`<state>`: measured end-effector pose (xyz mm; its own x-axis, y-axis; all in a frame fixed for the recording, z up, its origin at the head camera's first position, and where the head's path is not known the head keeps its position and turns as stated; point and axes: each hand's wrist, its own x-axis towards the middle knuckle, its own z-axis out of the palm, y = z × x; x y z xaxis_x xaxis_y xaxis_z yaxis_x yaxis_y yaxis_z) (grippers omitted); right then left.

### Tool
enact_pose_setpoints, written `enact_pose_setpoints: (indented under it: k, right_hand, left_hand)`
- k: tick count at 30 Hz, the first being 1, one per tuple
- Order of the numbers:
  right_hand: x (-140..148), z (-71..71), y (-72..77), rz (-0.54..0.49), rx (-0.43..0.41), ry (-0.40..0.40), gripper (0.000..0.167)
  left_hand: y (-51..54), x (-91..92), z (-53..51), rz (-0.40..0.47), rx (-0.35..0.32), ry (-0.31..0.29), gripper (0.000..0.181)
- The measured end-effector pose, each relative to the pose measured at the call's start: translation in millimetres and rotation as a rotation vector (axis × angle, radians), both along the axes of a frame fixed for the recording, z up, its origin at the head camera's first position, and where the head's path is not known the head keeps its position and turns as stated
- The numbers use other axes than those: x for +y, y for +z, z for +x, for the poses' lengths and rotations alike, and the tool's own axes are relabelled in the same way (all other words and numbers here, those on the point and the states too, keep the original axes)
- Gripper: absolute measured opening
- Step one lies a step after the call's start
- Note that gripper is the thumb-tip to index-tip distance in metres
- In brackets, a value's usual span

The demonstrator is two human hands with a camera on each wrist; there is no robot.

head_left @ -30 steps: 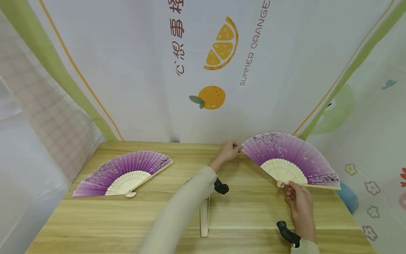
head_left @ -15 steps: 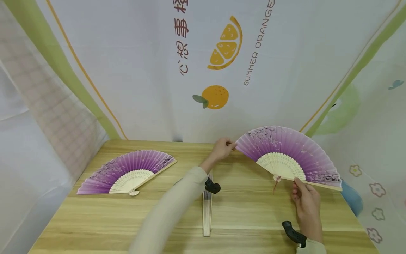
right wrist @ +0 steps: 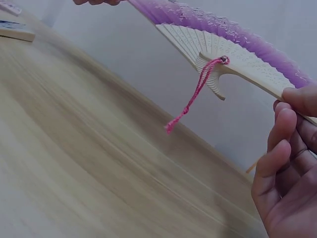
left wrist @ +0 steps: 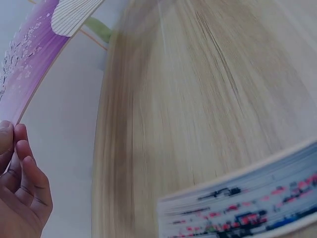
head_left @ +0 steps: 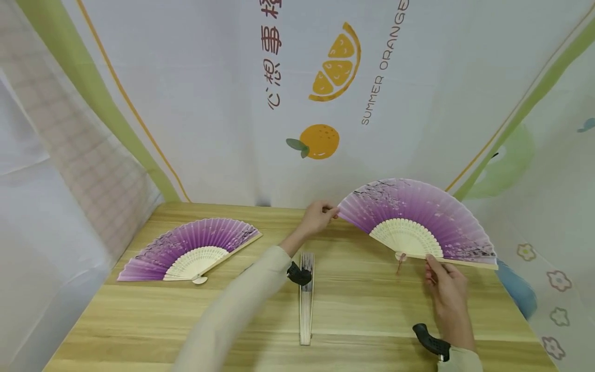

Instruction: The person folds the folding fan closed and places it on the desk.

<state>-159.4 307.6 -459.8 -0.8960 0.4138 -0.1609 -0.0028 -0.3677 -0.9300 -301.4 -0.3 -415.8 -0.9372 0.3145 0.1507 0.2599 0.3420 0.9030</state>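
Note:
A spread purple folding fan (head_left: 418, 206) with pale slatted ribs is held up over the right of the table. My left hand (head_left: 318, 219) pinches its left outer corner; in the left wrist view the thumb and index finger meet on that edge. My right hand (head_left: 447, 289) pinches the lower guard stick between thumb and fingers. From the fan's pivot hangs a pink cord (right wrist: 190, 94), plain in the right wrist view. Between the hands, a folded fan (head_left: 306, 310) lies lengthwise on the table, its far part partly behind a black wrist mount.
Another spread purple fan (head_left: 200, 248) lies flat at the table's left. The wooden table (head_left: 372, 320) ends at a white cloth backdrop (head_left: 223, 129) with printed oranges. Patterned cloths hang at both sides.
Both hands have raised the spread fan a little and shifted it slightly left. My left forearm has moved left, uncovering more of the folded fan. The view has shifted slightly.

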Motion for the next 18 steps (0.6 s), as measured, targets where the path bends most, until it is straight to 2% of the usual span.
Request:
enact_pose_setpoints:
  k: [12, 18]
  right_hand:
    - [-20, -15.9, 3.8, 0.164, 0.052, 0.116, 0.012]
    - [-32, -20.3, 4.2, 0.244, 0.064, 0.147, 0.017]
  left_hand:
    - [-5.0, -38.9, 0.7, 0.039, 0.064, 0.051, 0.019]
    - [-4.5, -57.0, 6.2, 0.077, 0.015, 0.066, 0.019]
